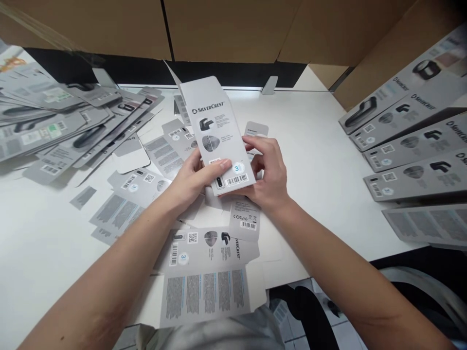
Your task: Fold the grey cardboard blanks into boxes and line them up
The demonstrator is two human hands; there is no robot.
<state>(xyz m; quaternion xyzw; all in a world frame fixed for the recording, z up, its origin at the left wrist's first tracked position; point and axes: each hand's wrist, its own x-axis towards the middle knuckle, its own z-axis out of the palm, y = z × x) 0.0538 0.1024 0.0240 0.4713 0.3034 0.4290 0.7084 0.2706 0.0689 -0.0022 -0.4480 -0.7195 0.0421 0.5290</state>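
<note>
A grey printed product box is held up over the table, partly folded, with a flap sticking out at its upper left. My left hand grips its lower left part, thumb lying on the printed face and the other fingers behind. At the lower right edge, my right hand has curled fingers touching the box's side and bottom. Flat unfolded cartons lie beneath my forearms and hang over the near table edge. More flat cartons are scattered to the left of the box.
A fanned pile of flat cartons covers the table's left side. Several assembled boxes stand in a row on the right. Large brown cardboard boxes wall off the far side. A chair is at the lower right.
</note>
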